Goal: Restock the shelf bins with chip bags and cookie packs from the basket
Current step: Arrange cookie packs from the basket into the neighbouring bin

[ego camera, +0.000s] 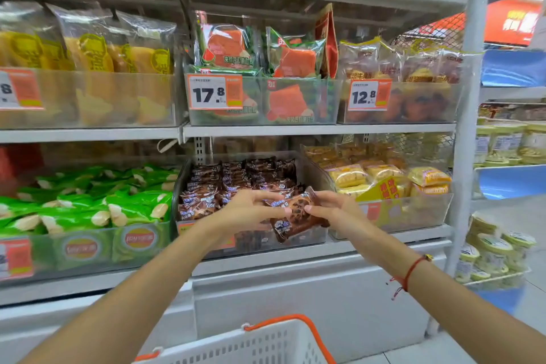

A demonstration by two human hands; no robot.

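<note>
Left hand (254, 210) and right hand (331, 208) both pinching brown cookie pack (295, 216) just above near edge of middle clear bin (307, 238), lower shelf. Advice: lower flat onto stacked packs, label forward, release together. Basket (251, 343) below, near.

You are facing a retail snack aisle: white metal shelving (319, 129) carries clear plastic bins (298, 103) of packaged goods, orange-and-white price labels (215, 91) mark the bin fronts, and a white perforated shopping basket with orange handle (251, 346) sits below.
</note>
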